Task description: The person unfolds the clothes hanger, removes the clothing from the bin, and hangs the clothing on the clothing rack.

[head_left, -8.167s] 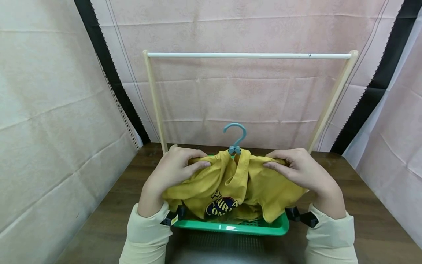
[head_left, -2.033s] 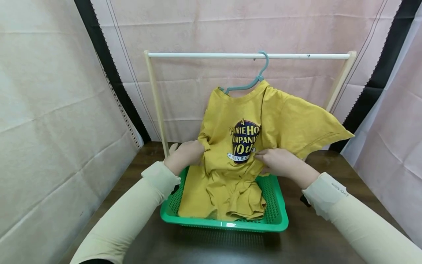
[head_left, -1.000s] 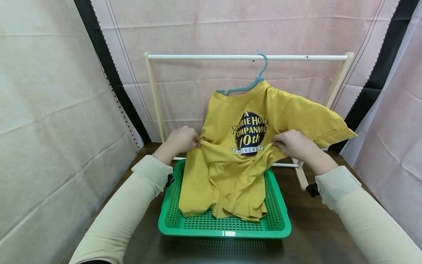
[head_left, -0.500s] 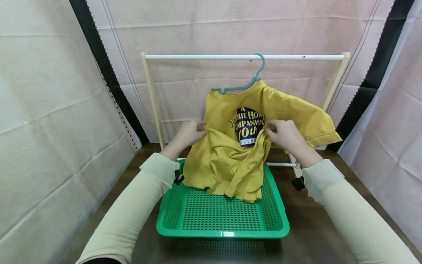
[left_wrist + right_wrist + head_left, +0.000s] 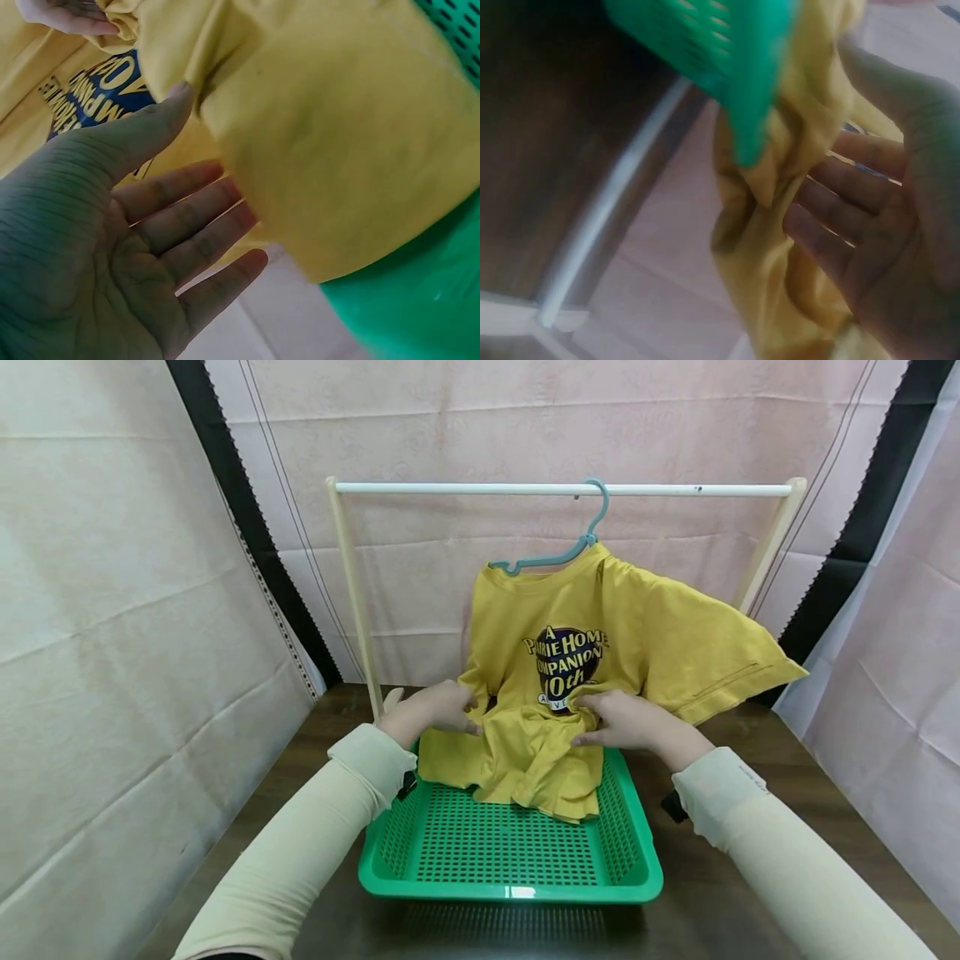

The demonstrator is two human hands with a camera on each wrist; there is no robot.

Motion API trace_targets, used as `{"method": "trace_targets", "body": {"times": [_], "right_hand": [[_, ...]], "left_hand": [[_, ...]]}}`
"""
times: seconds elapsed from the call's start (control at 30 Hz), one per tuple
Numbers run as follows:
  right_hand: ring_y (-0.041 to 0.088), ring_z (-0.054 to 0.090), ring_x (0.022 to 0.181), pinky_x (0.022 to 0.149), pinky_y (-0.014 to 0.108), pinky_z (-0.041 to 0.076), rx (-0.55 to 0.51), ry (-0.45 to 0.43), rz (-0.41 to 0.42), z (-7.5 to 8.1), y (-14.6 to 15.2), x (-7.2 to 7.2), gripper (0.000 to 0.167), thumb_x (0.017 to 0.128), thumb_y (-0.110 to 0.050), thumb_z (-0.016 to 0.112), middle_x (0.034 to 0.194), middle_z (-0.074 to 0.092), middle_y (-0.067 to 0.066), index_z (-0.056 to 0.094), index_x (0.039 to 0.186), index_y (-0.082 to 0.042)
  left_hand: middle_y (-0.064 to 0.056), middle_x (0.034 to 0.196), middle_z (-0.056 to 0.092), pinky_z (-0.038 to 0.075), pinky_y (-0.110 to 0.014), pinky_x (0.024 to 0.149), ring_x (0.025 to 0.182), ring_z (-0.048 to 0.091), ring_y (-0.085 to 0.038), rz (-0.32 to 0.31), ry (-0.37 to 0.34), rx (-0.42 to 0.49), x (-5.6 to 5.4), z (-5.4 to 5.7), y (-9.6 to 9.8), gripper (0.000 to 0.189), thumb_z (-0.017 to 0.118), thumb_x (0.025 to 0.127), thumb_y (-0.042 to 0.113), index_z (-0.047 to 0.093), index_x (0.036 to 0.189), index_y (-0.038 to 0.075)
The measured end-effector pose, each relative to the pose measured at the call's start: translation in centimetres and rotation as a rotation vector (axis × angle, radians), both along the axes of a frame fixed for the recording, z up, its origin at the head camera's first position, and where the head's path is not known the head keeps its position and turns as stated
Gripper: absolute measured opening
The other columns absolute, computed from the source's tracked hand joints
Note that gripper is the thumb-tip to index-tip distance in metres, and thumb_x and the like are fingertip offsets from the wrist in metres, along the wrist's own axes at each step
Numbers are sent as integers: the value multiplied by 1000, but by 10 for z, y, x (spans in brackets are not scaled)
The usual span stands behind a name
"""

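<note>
A yellow T-shirt (image 5: 517,610) with a dark printed emblem hangs on a blue hanger (image 5: 551,559), whose hook is over the rack's rail. Its left shoulder has slipped a little below the hanger's end, and its lower part bunches into the green basket (image 5: 510,891). At the shirt's left side is my left hand (image 5: 438,708); in the left wrist view its fingers (image 5: 191,214) are spread and straight against the cloth. My right hand (image 5: 626,720) lies at the bunched cloth below the print. The right wrist view shows its fingers (image 5: 847,187) loosely extended beside the folds.
A white rail (image 5: 450,488) on two cream posts forms the rack behind the basket. The brown table (image 5: 720,827) carries both. Pale fabric walls (image 5: 135,635) with black edging enclose the back and sides.
Over the earlier frames the hanger went up onto the rail. In the last half second both hands have lowered and loosened from the T-shirt, and its lifted folds have sunk.
</note>
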State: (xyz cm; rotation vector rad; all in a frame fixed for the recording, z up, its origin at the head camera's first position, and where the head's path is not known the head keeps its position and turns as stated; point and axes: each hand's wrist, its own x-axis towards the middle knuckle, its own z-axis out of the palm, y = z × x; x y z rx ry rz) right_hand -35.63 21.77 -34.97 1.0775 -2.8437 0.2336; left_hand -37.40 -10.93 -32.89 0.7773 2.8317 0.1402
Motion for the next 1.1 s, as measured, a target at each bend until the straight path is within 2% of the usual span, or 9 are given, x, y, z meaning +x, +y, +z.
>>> {"method": "trace_targets", "body": {"times": [0.07,0.13,0.23,0.37,0.5,0.63,0.77,0.87,1.1], "right_hand": [[31,66,106,92,48,52,35,-30,-27,-5,-1,0,75,87,-48,77,123,67,17,56,138,2],[35,64,111,96,50,51,54,-34,-35,-9,-2,0,77,86,-47,79,127,65,20,55,139,3],[33,67,105,91,49,53,54,-11,-40,-12,-3,0,74,86,-47,79,122,67,19,57,136,2],[20,67,83,76,42,55,28,38,-39,-17,-4,-2,67,86,-51,77,106,71,12,63,129,-2],[12,60,69,64,37,51,9,107,-30,-22,-3,-4,53,86,-50,77,88,68,2,68,116,-7],[15,63,69,61,38,52,17,172,-33,-27,-3,-6,33,91,-40,76,83,65,-2,69,107,-12],[18,66,73,64,40,54,30,188,-47,-27,-2,-7,22,93,-30,74,88,69,-2,71,109,-15],[14,65,70,62,37,53,15,188,-31,-27,-1,-7,16,94,-27,74,84,68,-3,72,105,-17],[8,64,69,63,34,53,-60,174,14,-24,2,-7,6,94,-20,74,85,70,-5,74,99,-19]], "left_hand": [[-9,126,67,53,-39,93,112,64,-26,-14,1,-24,0,-5,0,52,73,94,39,64,133,6],[-6,118,70,54,-36,86,101,66,-23,-20,0,-31,0,-9,-1,44,74,93,37,70,126,8],[-4,112,72,54,-35,81,93,67,-20,-25,6,-23,-2,-15,-3,36,75,92,35,74,120,10],[-4,116,72,55,-35,84,98,67,-20,-19,18,-8,-6,-22,-7,37,75,92,34,73,121,11],[-1,96,73,52,-32,72,80,64,-17,-28,29,0,-9,-26,-8,25,75,93,32,77,108,13],[7,73,61,44,-29,61,64,52,-12,-30,61,8,-10,-27,-8,15,76,92,31,75,89,17],[7,61,41,36,-26,56,58,38,-11,-28,74,16,-10,-26,-9,28,76,92,32,65,72,15],[5,60,39,35,-26,55,56,37,-11,-27,72,29,-11,-25,-9,28,77,91,31,65,71,14],[3,80,68,46,-26,62,66,55,-11,-10,78,54,-10,-21,-10,12,78,90,27,79,95,16]]}}
